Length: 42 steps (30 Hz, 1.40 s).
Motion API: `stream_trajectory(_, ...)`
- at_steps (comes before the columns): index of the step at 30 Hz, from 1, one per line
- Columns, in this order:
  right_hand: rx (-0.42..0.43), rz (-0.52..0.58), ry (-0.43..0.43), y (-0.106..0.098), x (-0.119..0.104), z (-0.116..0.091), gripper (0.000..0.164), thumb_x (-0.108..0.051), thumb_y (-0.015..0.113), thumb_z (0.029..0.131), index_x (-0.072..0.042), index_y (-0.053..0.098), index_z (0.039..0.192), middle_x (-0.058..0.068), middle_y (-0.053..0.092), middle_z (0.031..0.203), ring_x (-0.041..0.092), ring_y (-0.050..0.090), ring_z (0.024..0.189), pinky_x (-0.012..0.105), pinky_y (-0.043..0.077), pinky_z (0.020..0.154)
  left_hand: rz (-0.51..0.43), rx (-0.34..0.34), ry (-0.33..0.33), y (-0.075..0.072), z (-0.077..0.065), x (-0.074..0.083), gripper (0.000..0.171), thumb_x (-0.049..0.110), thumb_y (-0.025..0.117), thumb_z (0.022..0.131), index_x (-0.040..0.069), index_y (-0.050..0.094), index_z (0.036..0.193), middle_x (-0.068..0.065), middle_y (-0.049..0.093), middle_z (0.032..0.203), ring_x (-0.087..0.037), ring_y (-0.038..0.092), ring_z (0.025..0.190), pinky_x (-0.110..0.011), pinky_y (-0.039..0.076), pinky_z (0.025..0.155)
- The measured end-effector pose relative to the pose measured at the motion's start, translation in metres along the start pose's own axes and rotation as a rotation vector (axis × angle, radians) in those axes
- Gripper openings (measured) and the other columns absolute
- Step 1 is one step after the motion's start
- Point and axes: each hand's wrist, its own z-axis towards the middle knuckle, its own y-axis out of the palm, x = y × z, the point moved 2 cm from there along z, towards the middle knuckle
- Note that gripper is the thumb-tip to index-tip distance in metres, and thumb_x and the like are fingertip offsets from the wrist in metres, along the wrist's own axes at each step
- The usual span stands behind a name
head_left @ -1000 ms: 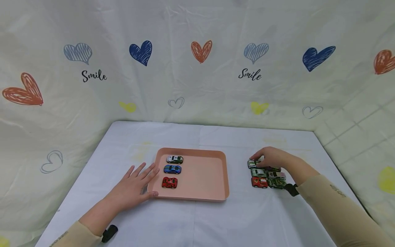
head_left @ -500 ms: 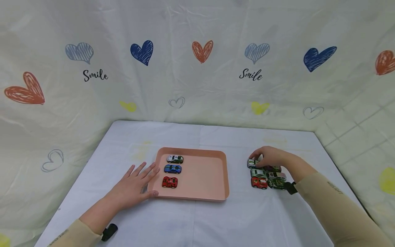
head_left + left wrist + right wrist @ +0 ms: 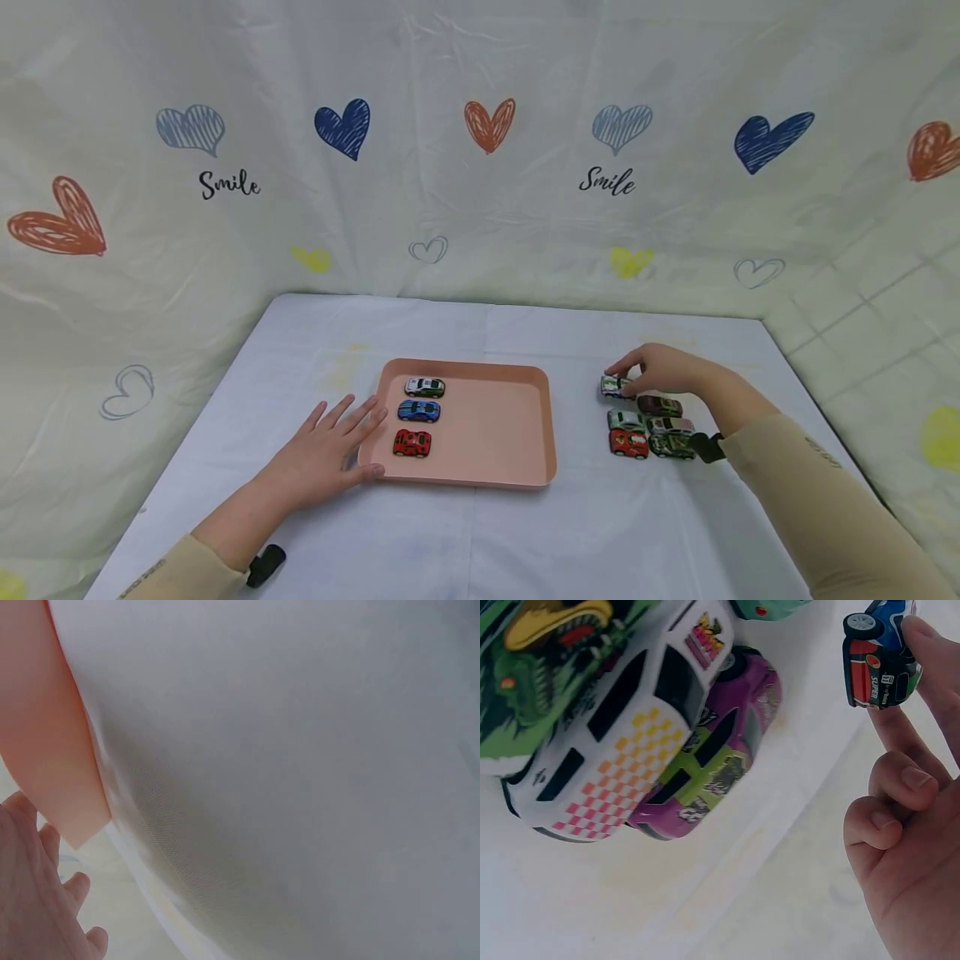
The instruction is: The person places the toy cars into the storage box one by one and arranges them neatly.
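A small toy car (image 3: 613,387) is pinched between the thumb and fingers of my right hand (image 3: 667,368), just beyond a cluster of other toy cars. In the right wrist view this toy car (image 3: 881,664) shows blue, red and black sides, held off the white surface. The nearby cluster includes a purple-and-green car (image 3: 660,406), a white checkered car (image 3: 622,742), a pale green car (image 3: 626,420), a red car (image 3: 628,444) and a green patterned car (image 3: 672,446). My left hand (image 3: 318,454) lies spread with straight fingers at the left edge of a pink tray (image 3: 495,425).
Inside the tray, along its left side, stand a white car (image 3: 425,387), a blue car (image 3: 419,411) and a red-and-black car (image 3: 412,443) in a column. A white cloth (image 3: 480,533) covers the table, and a sheet printed with hearts hangs behind it.
The right hand has lifted the toy car up and slightly away from the cluster, uncovering more of the purple-and-green car. The left hand and the tray have stayed put.
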Motion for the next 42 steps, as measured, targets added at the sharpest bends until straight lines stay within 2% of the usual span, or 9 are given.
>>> stream_trajectory(7,-0.011,0.037,-0.011,-0.008,-0.014,-0.002,0.039,-0.026,0.075,0.088,-0.016,0.071,0.126,0.006,0.067,0.117,0.019,0.055,0.086,0.033,0.047,0.069,0.002,-0.002,-0.003,0.001,-0.001,0.000,0.087,0.073,0.054,0.086,0.025,0.033,0.156,0.000,0.026,0.163,-0.036,0.019,0.149,-0.060,0.010,0.119)
stream_trajectory(9,-0.014,0.041,-0.014,-0.010,-0.020,-0.002,0.039,-0.028,0.075,0.089,-0.018,0.071,0.126,0.005,0.067,0.117,0.018,0.055,0.086,0.032,0.048,0.069,-0.003,-0.001,-0.004,0.000,-0.001,0.000,0.087,0.072,0.054,0.086,0.025,0.033,0.156,0.001,0.026,0.163,-0.036,0.019,0.149,-0.060,0.010,0.119)
stream_trajectory(19,-0.039,0.074,-0.055,-0.011,-0.064,0.004,0.039,-0.031,0.076,0.088,-0.021,0.071,0.125,0.001,0.067,0.114,0.018,0.055,0.080,0.033,0.045,0.066,-0.013,0.009,-0.003,0.000,-0.003,-0.001,0.087,0.072,0.054,0.086,0.025,0.034,0.156,0.001,0.026,0.163,-0.037,0.019,0.149,-0.061,0.010,0.119)
stream_trajectory(29,-0.067,0.087,-0.110,0.008,-0.118,0.023,0.035,-0.024,0.078,0.086,-0.025,0.073,0.120,-0.006,0.068,0.100,0.016,0.050,0.070,0.031,0.044,0.061,-0.016,0.016,-0.002,0.001,-0.003,-0.003,0.087,0.072,0.055,0.086,0.025,0.034,0.156,0.000,0.026,0.163,-0.037,0.020,0.149,-0.060,0.010,0.119)
stream_trajectory(35,-0.104,0.103,-0.131,0.023,-0.147,0.031,0.033,-0.025,0.080,0.084,-0.026,0.075,0.117,-0.009,0.069,0.099,0.018,0.055,0.091,0.030,0.049,0.072,-0.018,0.012,-0.006,0.001,-0.003,-0.003,0.088,0.072,0.055,0.086,0.025,0.034,0.156,0.000,0.027,0.163,-0.037,0.020,0.149,-0.060,0.010,0.119)
stream_trajectory(42,-0.130,0.117,-0.132,0.044,-0.165,0.038,0.031,-0.023,0.079,0.084,-0.031,0.075,0.114,-0.009,0.068,0.096,0.018,0.056,0.083,0.030,0.046,0.066,-0.016,0.015,0.005,0.001,-0.002,-0.002,0.089,0.075,0.053,0.085,0.025,0.033,0.156,0.001,0.026,0.163,-0.036,0.020,0.149,-0.060,0.010,0.119)
